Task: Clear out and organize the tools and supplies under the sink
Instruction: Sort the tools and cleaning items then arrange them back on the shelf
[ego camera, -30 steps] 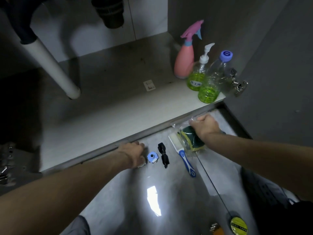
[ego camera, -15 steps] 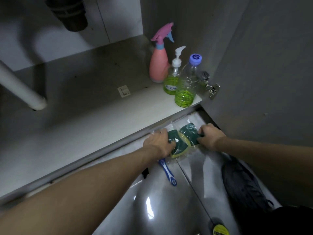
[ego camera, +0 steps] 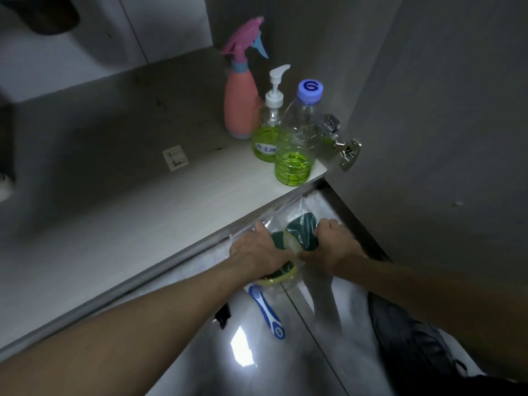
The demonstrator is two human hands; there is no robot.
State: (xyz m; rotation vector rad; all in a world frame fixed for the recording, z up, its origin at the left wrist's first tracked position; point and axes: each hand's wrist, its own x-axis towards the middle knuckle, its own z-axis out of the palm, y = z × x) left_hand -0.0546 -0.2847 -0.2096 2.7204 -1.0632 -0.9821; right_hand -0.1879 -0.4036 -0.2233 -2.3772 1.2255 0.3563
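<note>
Left hand [ego camera: 257, 250] and right hand [ego camera: 333, 244] apparently grip sponge bag [ego camera: 297, 232] between them.

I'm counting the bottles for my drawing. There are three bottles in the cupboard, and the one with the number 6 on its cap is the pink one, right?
Not quite. The head view shows three bottles in the cupboard, but the cap marked 6 is on the clear bottle with green liquid. The pink one is the spray bottle behind it, beside the pump bottle.

Left hand [ego camera: 258, 250] left small parts, now grips sponge bag [ego camera: 291, 238] beside right hand [ego camera: 333, 244].
</note>
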